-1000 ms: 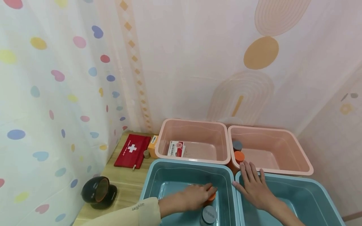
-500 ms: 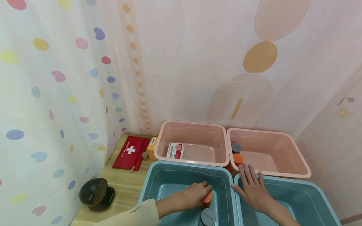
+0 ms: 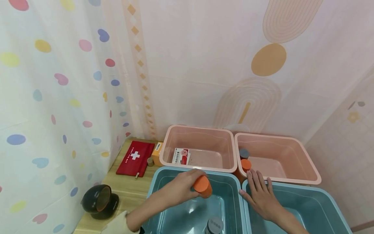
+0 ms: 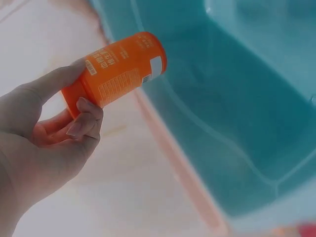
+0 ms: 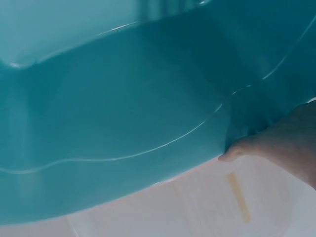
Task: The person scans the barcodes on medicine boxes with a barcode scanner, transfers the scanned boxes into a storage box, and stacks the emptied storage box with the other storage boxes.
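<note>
My left hand [image 3: 182, 188] pinches an orange bottle [image 3: 203, 187] by its cap, raised over the left blue bin [image 3: 169, 221]. In the left wrist view the bottle [image 4: 126, 69] shows printed writing, and thumb and fingers close round its capped end. A grey-capped bottle [image 3: 214, 225] stands in that same bin below. My right hand [image 3: 264, 200] lies with fingers straight and spread at the far left corner of the right blue bin [image 3: 318, 191]. The right wrist view shows only part of that hand [image 5: 276, 143] at the rim.
Behind stand two pink bins; a small white-and-red box [image 3: 181, 156] lies in the left pink bin [image 3: 201, 128]. The right pink bin [image 3: 292, 159] holds a grey-capped and an orange-capped bottle [image 3: 246, 164]. Leftward are a red first aid pouch [image 3: 135, 158], an orange box [image 3: 157, 153] and a black rounded object [image 3: 100, 200].
My left hand has lifted the orange bottle up from beside the grey-capped bottle, moving it away toward the bin's far side and slightly left. The right hand has stayed in place.
</note>
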{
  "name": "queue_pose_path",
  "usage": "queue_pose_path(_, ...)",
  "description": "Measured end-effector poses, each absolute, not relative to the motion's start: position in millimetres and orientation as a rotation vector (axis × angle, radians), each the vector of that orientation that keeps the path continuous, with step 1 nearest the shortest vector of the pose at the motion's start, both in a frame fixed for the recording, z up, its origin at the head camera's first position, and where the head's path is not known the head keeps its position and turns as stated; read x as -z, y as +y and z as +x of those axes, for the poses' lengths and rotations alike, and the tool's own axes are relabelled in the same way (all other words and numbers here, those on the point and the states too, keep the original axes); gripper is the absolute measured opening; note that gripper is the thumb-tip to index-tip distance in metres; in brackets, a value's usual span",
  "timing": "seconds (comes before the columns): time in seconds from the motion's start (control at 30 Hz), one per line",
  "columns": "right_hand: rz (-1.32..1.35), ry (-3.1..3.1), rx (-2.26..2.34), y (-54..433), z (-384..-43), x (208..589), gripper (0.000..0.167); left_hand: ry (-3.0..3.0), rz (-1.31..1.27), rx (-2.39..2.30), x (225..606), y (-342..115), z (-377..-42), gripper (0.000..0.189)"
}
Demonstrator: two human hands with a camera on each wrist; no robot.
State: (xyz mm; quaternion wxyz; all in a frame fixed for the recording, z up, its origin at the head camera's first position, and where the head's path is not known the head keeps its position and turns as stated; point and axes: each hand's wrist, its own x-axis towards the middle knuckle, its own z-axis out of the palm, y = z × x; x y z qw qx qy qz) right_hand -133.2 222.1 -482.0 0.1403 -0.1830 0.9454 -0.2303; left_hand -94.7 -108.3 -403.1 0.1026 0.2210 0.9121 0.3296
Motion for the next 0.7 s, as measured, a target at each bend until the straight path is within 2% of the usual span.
queue_pose_path(0.3, -0.494, 2.747, 0.667, 218.6, -132.6, 485.5, 0.093, 2.917, 0.457, -1.199, 374.5, -153.5, -67.9, 0.061)
queue_pose_path(0.7, -0.464, 2.763, 0.639, 216.3, -132.1, 481.4, 0.094, 3.017, -0.128, -1.336, 365.2, -227.0, -28.2, 0.071)
